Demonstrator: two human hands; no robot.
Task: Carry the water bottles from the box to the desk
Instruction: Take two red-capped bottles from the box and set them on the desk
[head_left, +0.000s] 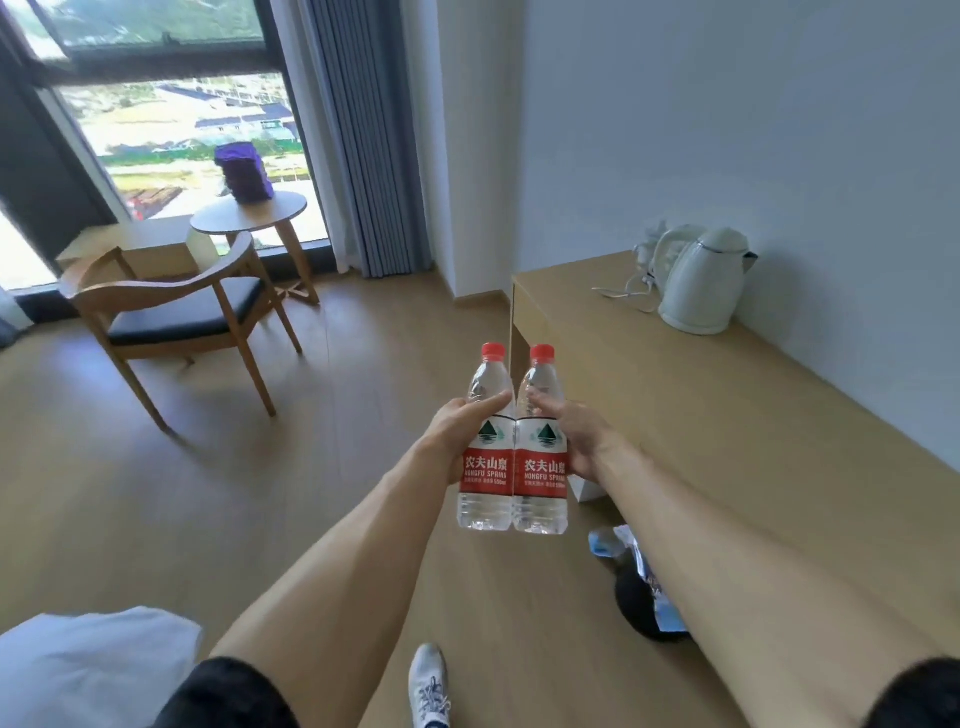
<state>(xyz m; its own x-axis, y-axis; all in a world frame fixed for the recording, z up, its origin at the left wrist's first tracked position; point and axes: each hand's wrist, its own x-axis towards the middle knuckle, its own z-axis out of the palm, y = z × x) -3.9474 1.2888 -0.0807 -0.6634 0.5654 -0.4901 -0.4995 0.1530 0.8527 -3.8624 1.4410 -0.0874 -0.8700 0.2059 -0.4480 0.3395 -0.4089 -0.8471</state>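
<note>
Two clear plastic water bottles with red caps and red labels are midway: my left hand (457, 436) grips one (484, 447), my right hand (574, 441) the other (540, 452), touching, held upright short of the white kettle (701, 283). Its pale wooden tabletop (727, 405) still awaits both.

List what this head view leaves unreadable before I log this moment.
- Box: not in the head view at all.
- Fingers of the left hand and right hand: hidden behind the left bottle and right bottle.
- Items on the floor: partly hidden by the right forearm.
- Small print on both labels: too small.
</note>
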